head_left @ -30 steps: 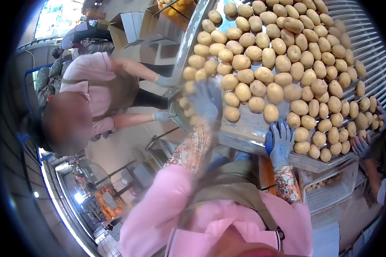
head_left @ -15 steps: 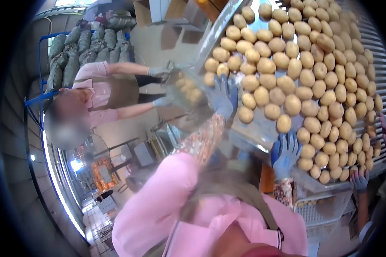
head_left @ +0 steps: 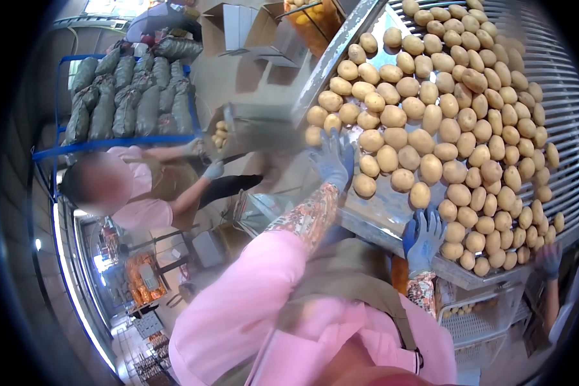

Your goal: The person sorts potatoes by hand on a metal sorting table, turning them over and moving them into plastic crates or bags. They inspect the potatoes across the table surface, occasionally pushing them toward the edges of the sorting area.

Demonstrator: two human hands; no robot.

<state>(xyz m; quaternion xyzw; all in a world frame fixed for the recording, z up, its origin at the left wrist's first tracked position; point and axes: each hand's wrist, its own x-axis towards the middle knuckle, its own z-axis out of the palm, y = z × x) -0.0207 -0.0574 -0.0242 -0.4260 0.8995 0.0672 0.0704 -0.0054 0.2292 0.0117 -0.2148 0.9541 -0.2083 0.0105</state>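
Observation:
My left hand [head_left: 334, 162], in a grey-blue work glove, rests at the near left edge of a metal sorting table [head_left: 381, 209]. Its fingers are spread and nothing is in them; the nearest potatoes lie just beyond the fingertips. My right hand [head_left: 423, 240], gloved the same way, lies by the front edge with fingers stretched out, close to a potato [head_left: 419, 195]. Many loose potatoes [head_left: 453, 172] cover the table in one layer. Patterned sleeve covers show on both of my forearms.
A co-worker [head_left: 154, 183] at the left holds a container of potatoes [head_left: 220, 136]. Another person's gloved hand [head_left: 548, 260] is at the table's right. Metal rollers [head_left: 563, 116] run behind the potatoes. Full sacks [head_left: 125, 103], cardboard boxes [head_left: 280, 40] and a white crate [head_left: 476, 315] stand around.
The co-worker has moved away from the table to the left, carrying the container of potatoes. My hands stay in nearly the same places, and the potatoes sit slightly shifted in view.

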